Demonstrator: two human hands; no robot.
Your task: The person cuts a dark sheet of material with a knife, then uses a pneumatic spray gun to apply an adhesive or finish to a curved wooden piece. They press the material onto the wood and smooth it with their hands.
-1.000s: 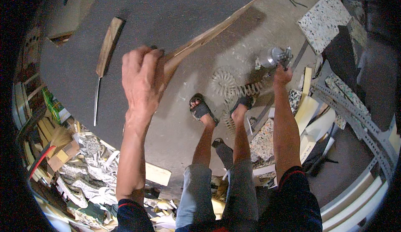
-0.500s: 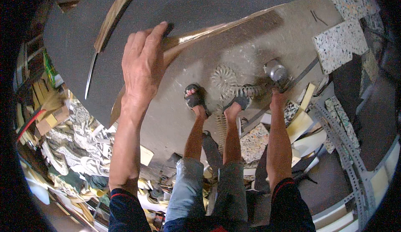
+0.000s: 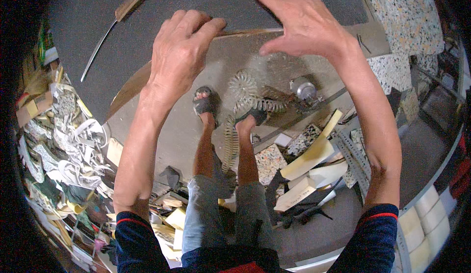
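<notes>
A large dark grey sheet [image 3: 122, 59] with a brownish, glossy edge spreads across the top. My left hand [image 3: 179, 57] is closed over its near edge, fingers curled on top. To the right, my right hand [image 3: 306, 25] is open at the same edge, its thumb apart from the stretched fingers and nothing held in it. On the sheet at the upper left lies a knife [image 3: 137, 0] with a wooden handle and a long, thin blade. Down on the floor is a metal-cupped tool [image 3: 306, 91], which looks like a spray gun, beside a coiled pale air hose [image 3: 244, 85].
Scraps of white and grey foam [image 3: 73, 140] are heaped at the left. Speckled foam slabs [image 3: 402, 13] lie at the upper right. Yellowish foam offcuts [image 3: 309, 157] and a perforated metal strip [image 3: 353, 160] are at the lower right. My sandalled feet stand on the concrete floor [image 3: 181, 135].
My right hand has left the metal-cupped tool on the floor and come up to the sheet's edge. My left hand still holds the edge, which now looks flatter. The view has shifted.
</notes>
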